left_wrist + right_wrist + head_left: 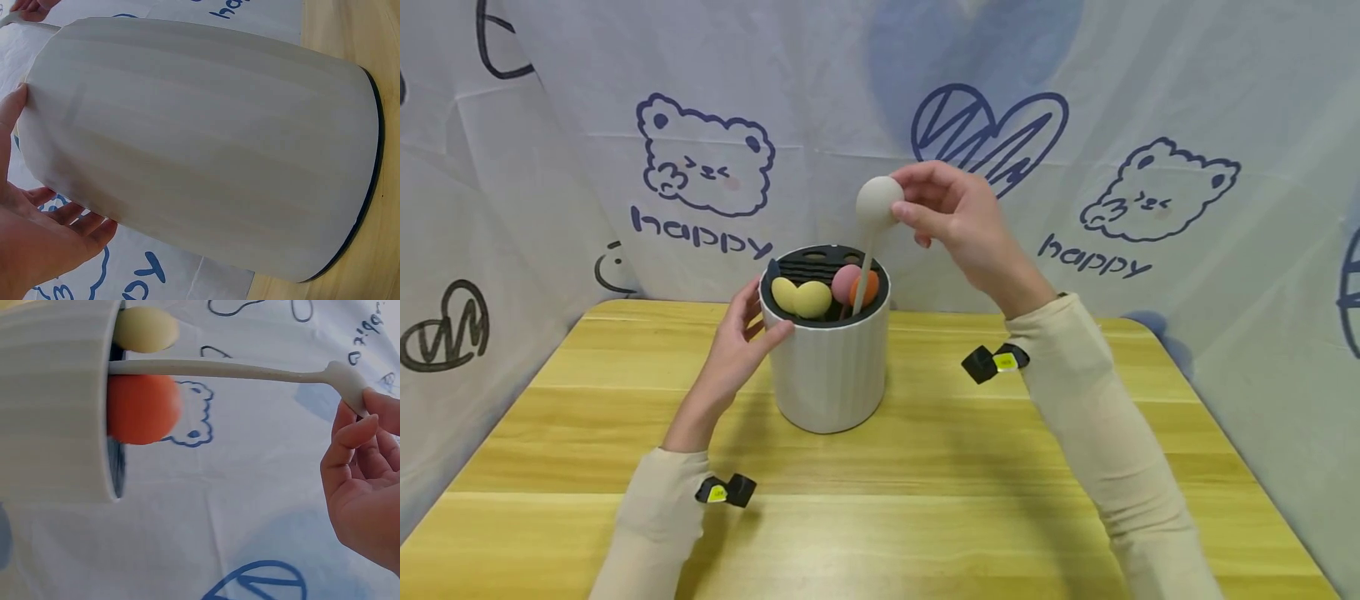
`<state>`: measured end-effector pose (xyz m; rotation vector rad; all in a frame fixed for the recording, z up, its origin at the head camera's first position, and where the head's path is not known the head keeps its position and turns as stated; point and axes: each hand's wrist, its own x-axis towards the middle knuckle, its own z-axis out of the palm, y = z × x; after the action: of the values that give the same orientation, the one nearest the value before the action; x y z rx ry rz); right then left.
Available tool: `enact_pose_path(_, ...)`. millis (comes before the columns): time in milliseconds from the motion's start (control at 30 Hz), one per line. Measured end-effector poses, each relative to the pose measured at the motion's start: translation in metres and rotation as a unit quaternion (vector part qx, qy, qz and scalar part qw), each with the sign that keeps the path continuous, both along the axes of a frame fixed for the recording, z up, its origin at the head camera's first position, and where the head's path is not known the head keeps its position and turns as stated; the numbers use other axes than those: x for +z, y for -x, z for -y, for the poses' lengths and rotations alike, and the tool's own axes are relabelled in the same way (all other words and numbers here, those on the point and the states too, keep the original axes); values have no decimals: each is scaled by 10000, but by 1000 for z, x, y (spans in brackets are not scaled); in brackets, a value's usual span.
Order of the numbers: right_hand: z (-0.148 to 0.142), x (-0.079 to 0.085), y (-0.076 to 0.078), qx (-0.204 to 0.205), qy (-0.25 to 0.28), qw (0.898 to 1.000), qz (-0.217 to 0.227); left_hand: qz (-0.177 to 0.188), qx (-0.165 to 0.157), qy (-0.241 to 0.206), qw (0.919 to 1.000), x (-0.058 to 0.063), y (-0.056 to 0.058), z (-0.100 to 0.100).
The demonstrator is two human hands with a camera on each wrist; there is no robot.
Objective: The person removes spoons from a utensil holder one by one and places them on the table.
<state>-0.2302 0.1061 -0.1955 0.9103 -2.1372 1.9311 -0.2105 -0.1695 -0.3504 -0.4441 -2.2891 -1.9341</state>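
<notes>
Pale utensil (878, 202), handle down in the white canister (831, 375).
The right hand (962, 221) pinches its rounded head, likely to hold it steep; the left hand (733, 343) grips the canister's top edge, apparently for steadiness. Handle depth is hard to tell.

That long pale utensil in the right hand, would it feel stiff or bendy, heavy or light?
The pale utensil is probably fairly stiff: its slim handle runs nearly straight down into the container. It seems light, since the right hand pinches only its rounded head. Its smooth-looking surface might be slightly slippery.
</notes>
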Motion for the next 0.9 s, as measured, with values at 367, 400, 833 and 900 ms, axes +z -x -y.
enact_pose_path(367, -5, 20, -10, 147, 727, 9964, -414, 6, -27, 21, 10000, 1, 0, 1)
enact_pose_path(400, -5, 20, -11, 136, 736, 9963, -429, 20, -23, 28, 10000, 1, 0, 1)
enact_pose_path(833, -12, 6, -16, 98, 595, 9982, 62, -14, -20, 27, 10000, -1, -1, 2)
enact_pose_path(900, -13, 1, -15, 94, 564, 9983, 84, -2, -28, 15, 10000, -1, -1, 2)
